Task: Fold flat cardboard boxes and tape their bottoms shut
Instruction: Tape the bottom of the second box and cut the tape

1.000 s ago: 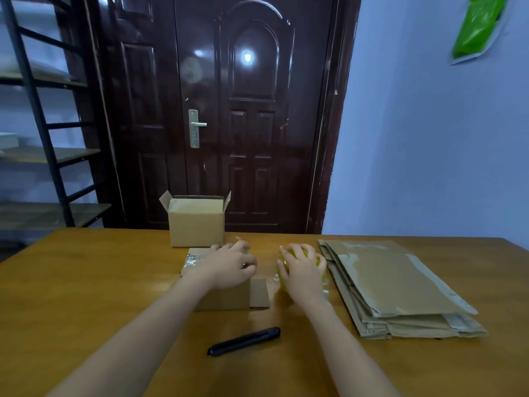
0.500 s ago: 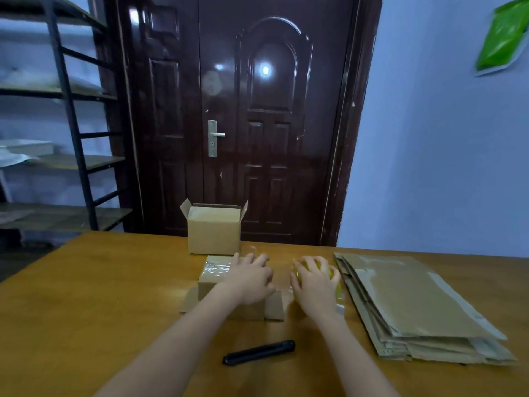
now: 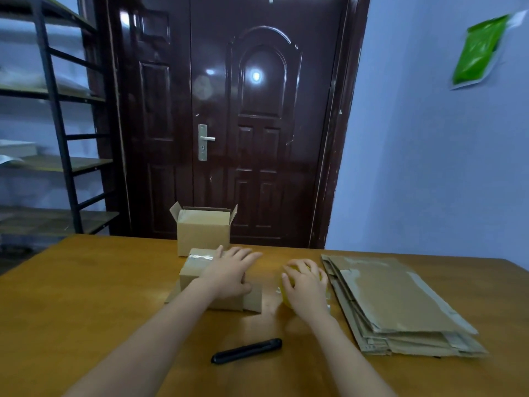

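A small cardboard box [image 3: 197,267] lies bottom up on the wooden table [image 3: 86,296], with shiny clear tape across its top and its flaps spread on the table. My left hand [image 3: 230,273] lies flat on this box with straight fingers. To its right my right hand [image 3: 305,285] curls over a yellow tape roll [image 3: 286,293], which it mostly hides. A stack of flat cardboard boxes [image 3: 395,299] lies on the right side of the table.
A folded box [image 3: 203,230] stands open side up at the table's far edge, in front of a dark door. A black utility knife [image 3: 246,351] lies near the front, between my forearms. Metal shelves [image 3: 54,133] stand at the left.
My left fingers have straightened and now lie flat on the box. The camera has tilted up and shifted. The right hand stays on the tape roll.
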The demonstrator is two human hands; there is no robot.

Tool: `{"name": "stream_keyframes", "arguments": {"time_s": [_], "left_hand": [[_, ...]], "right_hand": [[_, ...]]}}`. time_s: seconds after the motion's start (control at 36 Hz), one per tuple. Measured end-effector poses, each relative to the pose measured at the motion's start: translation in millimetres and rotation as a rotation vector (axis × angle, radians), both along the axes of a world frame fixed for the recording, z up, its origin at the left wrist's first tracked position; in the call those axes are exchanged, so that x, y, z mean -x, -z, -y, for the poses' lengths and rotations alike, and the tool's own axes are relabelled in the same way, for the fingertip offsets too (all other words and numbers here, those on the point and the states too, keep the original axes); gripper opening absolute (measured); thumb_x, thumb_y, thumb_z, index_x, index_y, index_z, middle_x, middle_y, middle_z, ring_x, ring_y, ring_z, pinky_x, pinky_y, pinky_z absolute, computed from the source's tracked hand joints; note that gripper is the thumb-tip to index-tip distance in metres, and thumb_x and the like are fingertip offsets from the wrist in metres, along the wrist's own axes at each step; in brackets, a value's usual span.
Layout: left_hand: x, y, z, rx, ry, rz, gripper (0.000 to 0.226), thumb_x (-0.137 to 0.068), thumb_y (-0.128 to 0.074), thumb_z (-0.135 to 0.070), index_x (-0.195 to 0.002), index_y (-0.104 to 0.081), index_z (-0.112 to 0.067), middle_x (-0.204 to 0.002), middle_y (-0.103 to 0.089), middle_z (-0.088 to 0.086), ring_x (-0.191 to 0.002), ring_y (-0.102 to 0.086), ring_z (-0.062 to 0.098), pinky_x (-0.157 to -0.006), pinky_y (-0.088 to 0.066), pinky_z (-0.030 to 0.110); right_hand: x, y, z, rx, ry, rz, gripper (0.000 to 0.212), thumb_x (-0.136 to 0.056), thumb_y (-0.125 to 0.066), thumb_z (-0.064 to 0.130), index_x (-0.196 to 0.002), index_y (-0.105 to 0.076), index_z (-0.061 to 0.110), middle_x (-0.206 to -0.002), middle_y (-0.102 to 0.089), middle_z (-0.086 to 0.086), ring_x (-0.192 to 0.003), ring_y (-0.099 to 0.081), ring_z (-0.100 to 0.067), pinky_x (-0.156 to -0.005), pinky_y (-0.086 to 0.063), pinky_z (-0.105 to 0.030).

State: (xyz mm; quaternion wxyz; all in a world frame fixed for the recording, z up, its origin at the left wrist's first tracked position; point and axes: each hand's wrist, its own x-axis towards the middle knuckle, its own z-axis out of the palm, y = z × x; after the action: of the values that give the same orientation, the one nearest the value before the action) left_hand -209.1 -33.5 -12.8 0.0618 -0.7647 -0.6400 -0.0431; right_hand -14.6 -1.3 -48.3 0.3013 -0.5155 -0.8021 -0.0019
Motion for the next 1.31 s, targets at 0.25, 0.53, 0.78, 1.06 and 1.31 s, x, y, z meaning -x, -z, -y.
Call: {"name": "stream_keyframes", "arguments": {"time_s": [0.25,0.53,0.78,1.06,1.31], "left_hand": [[15,4,8,-0.075,0.010,-0.040,0.072,-0.092,-0.047,-0.046,-0.151,-0.008,-0.031,-0.161,-0.002,-0.001,-0.147,0.003,0.017,-0.119,0.001,0.049],[4,0,12,-0.075,-0.012,0.073,0.074,-0.091,-0.049,-0.050,-0.151,-0.011,-0.029,-0.160,-0.005,-0.004,-0.147,-0.004,0.014,-0.118,-0.002,0.047],[4,-14,6,-0.021,0.004,0.182,0.075,-0.091,-0.048,-0.054,-0.151,-0.014,-0.027,-0.160,-0.011,-0.005,-0.146,-0.010,0.015,-0.118,-0.005,0.044],[34,-38,28,-0.281,-0.164,0.628,0.052,-0.097,-0.044,-0.043,-0.144,-0.035,-0.023,-0.147,-0.041,0.003,-0.136,-0.036,0.023,-0.112,-0.031,0.047],[64,-37,27,-0.303,-0.439,0.819,0.046,-0.100,-0.040,-0.030,-0.139,-0.039,-0.006,-0.139,-0.047,0.012,-0.125,-0.045,0.028,-0.097,-0.038,0.038]], "right_hand": [[-18,30,33,-0.334,-0.014,-0.166,0.016,-0.082,-0.060,0.021,-0.092,-0.072,0.024,-0.106,-0.065,0.006,-0.110,-0.046,-0.019,-0.092,-0.039,-0.050],[-34,58,55,-0.062,-0.048,-0.282,0.029,-0.066,-0.079,0.000,-0.070,-0.055,0.016,-0.089,-0.048,0.008,-0.092,-0.041,-0.016,-0.079,-0.030,-0.016],[-34,50,65,0.101,-0.090,-0.241,0.020,-0.077,-0.066,0.007,-0.074,-0.050,0.018,-0.092,-0.044,0.010,-0.097,-0.031,-0.007,-0.086,-0.026,-0.006],[-36,8,45,0.036,0.001,-0.540,0.015,-0.087,-0.057,0.006,-0.072,-0.059,0.008,-0.092,-0.051,0.002,-0.096,-0.039,-0.011,-0.077,-0.029,-0.012],[26,-42,9,0.324,-0.128,-0.521,0.017,-0.096,-0.046,0.017,-0.090,-0.062,0.011,-0.096,-0.059,-0.002,-0.086,-0.054,-0.015,-0.063,-0.038,-0.018]]}}
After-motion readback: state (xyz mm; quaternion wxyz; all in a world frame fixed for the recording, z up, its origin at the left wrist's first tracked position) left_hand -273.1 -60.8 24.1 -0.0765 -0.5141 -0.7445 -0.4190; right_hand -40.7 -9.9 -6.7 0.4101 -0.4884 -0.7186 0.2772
